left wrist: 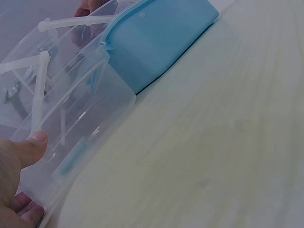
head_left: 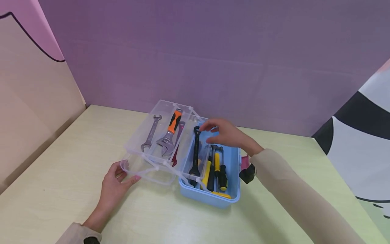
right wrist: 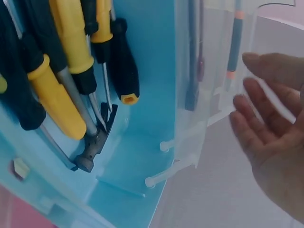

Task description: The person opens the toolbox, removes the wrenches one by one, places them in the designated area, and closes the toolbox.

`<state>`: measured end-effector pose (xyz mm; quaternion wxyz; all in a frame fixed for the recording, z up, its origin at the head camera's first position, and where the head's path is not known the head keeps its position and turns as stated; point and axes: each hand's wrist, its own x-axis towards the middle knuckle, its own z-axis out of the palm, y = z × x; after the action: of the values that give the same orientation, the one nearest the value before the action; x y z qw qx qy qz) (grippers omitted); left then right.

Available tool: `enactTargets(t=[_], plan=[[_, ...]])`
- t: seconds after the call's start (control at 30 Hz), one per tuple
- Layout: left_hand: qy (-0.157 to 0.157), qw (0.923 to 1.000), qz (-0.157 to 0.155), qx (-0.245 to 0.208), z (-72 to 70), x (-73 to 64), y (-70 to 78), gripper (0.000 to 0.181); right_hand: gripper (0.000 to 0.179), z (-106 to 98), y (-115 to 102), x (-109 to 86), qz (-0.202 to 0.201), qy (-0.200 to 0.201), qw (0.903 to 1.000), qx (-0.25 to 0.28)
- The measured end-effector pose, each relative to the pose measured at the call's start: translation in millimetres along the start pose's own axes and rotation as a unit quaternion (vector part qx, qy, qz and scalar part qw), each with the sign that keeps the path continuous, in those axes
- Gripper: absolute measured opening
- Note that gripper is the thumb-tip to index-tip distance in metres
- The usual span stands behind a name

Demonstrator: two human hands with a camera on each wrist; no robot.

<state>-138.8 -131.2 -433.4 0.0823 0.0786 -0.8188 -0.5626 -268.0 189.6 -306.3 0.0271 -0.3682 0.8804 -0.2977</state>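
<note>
A light blue toolbox (head_left: 210, 200) stands open, its clear lid (head_left: 166, 182) and clear upper trays swung out to the left. At the lid's outer edge, my left hand (head_left: 113, 189) grips the plastic between thumb and fingers. My right hand (head_left: 226, 134) hovers over the box with spread, slightly bent fingers, holding nothing, close to the upper end of a black wrench (head_left: 196, 152). The other tray carries a silver wrench (head_left: 151, 134), an adjustable wrench with orange handle (head_left: 175, 121) and a dark red wrench (head_left: 175, 159).
Several yellow and black screwdrivers (right wrist: 78, 47) and a hammer (right wrist: 92, 149) lie inside the blue box. A pink latch (head_left: 245, 162) is on its right side. Behind the wooden table (head_left: 146, 217) rises a purple panel (head_left: 213, 67).
</note>
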Motion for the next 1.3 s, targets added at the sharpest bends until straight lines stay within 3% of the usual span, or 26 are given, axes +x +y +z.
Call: enactTargets(t=[0.23, 0.5, 0.93, 1.1, 1.3], plan=[[0.004, 1.0000, 0.006, -0.004, 0.1, -0.1, -1.3, 0.069, 0.031, 6.4, 1.0, 12.8, -0.055, -0.058, 0.9960, -0.039], [0.008, 0.9999, 0.007, -0.004, -0.2, 1.0, -1.5, 0.069, 0.035, 10.2, 1.5, 23.6, -0.050, -0.129, 0.9897, -0.037], [0.003, 1.0000, 0.009, -0.003, -0.7, 3.4, -3.3, 0.070, 0.029, 20.9, 6.8, 34.2, -0.073, -0.161, 0.9827, -0.056], [0.005, 0.9999, 0.009, -0.003, -3.0, 4.7, -3.4, 0.068, 0.024, 22.3, -0.2, 37.4, -0.072, -0.174, 0.9766, -0.104], [0.007, 0.9998, 0.016, -0.008, -5.7, 5.7, -4.5, 0.068, 0.023, 24.9, -10.3, 44.4, -0.072, -0.203, 0.9608, -0.174]])
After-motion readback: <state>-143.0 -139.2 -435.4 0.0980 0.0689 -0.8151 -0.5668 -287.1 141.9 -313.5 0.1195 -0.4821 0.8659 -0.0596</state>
